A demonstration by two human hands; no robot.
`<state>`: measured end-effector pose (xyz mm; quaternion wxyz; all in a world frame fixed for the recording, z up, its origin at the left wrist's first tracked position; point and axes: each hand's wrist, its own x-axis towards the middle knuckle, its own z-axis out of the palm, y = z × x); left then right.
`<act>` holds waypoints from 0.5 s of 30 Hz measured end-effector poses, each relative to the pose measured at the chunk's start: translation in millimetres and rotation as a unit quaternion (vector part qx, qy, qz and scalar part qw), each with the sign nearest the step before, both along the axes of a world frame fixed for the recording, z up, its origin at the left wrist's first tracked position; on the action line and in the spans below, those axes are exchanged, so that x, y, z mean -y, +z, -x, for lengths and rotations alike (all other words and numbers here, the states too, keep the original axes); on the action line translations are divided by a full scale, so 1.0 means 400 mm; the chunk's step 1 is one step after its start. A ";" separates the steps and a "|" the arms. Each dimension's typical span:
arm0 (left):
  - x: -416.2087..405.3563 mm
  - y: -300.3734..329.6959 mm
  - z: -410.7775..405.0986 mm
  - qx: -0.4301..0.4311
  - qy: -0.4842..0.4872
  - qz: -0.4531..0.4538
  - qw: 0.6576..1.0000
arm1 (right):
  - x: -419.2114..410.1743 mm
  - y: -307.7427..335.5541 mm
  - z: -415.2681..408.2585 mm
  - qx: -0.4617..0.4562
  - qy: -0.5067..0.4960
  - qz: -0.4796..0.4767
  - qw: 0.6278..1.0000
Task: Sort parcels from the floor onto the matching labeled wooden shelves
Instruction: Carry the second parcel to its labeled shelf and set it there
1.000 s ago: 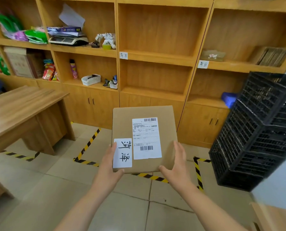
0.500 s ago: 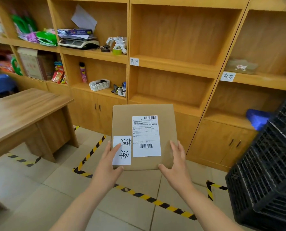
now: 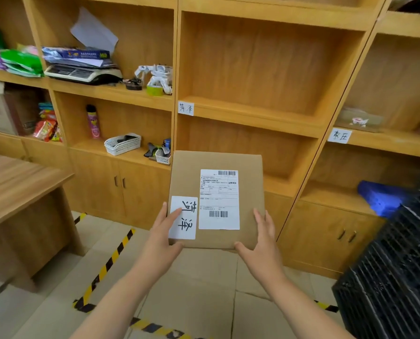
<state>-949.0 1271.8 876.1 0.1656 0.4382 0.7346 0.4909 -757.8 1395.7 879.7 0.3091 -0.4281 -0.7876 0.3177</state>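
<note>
At far left a wooden desk (image 3: 20, 182) juts into the floor space, so the approach is better kept to its right, along the yellow-and-black floor tape (image 3: 106, 265). Behind it the left shelving bay is already cluttered: a weighing scale (image 3: 81, 74) under a stack of papers, a spray can (image 3: 92, 122) and a white basket (image 3: 122, 143) below. None of that bay concerns this parcel.

The left hand (image 3: 162, 237) grips the near left corner of the cardboard parcel (image 3: 216, 199), thumb pressed on the handwritten tag (image 3: 183, 217) stuck to its top face, fingers wrapped under. The printed shipping label (image 3: 219, 199) sits just right of that tag. The parcel is held flat in the air, in front of the middle bay and below its labelled shelf edge.

The shelf tag (image 3: 186, 108) on the middle bay appears to carry the same two characters as the parcel's tag, so the matching compartment is most likely the bare middle shelf (image 3: 253, 111) directly above that tag. To place it well, lift the parcel clear of the shelf lip, keep it level, and slide it in far edge first.

The right hand (image 3: 262, 238) clasps the near right corner, thumb on the near edge, fingers along the side. Farther right, a different shelf tag (image 3: 339, 136) marks the next bay, which should be avoided, and a black plastic crate (image 3: 394, 277) crowds the right side, so the right elbow has little room.
</note>
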 end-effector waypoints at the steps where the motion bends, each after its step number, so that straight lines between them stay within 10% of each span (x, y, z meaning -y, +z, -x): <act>1: -0.028 0.009 0.044 0.000 -0.007 -0.002 1.000 | -0.023 0.005 0.042 -0.001 -0.008 -0.001 1.000; 15: -0.378 0.012 0.444 -0.020 -0.024 0.011 0.999 | -0.363 -0.022 0.420 -0.019 -0.016 0.026 0.999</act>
